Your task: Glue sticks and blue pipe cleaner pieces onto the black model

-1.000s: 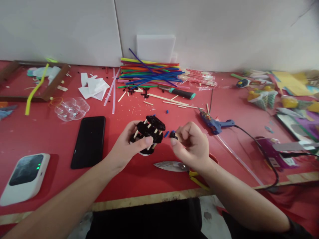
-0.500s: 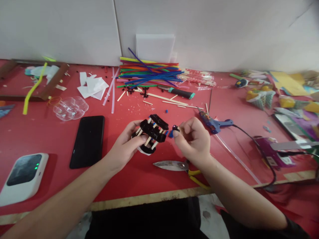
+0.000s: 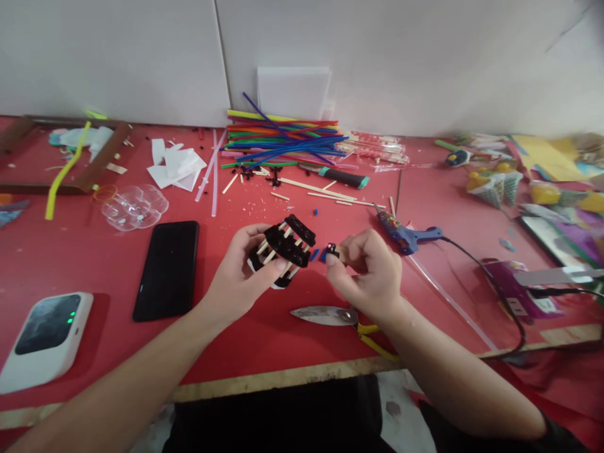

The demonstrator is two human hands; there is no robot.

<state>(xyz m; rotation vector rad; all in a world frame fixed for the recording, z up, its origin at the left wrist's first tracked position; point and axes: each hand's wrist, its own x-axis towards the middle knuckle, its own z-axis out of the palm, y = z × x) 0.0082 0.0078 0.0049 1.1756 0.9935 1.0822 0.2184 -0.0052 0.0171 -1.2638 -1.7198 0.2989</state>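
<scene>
My left hand (image 3: 245,264) is closed around a small model (image 3: 287,248) of curved black fuzzy strips joined by short pale wooden sticks, tilted above the red table. Its thumb presses on the front of the lower strip. My right hand (image 3: 368,267) pinches a small black piece (image 3: 332,250) with a shiny spot between thumb and forefinger, a short gap to the right of the model. Small blue bits (image 3: 315,255) show between the two hands. Below the right hand lie scissors (image 3: 325,315) with yellow handles, partly hidden by the wrist.
A glue gun (image 3: 401,233) with a black cord lies to the right. On the left are a black phone (image 3: 167,270) and a white device (image 3: 47,340). Colourful pipe cleaners (image 3: 283,138), wooden sticks (image 3: 314,189) and pliers-like green-black handles (image 3: 344,177) lie behind the hands.
My left hand has turned the model slightly and shifted it a little left. The right hand has lowered slightly, still pinching the small black piece.
</scene>
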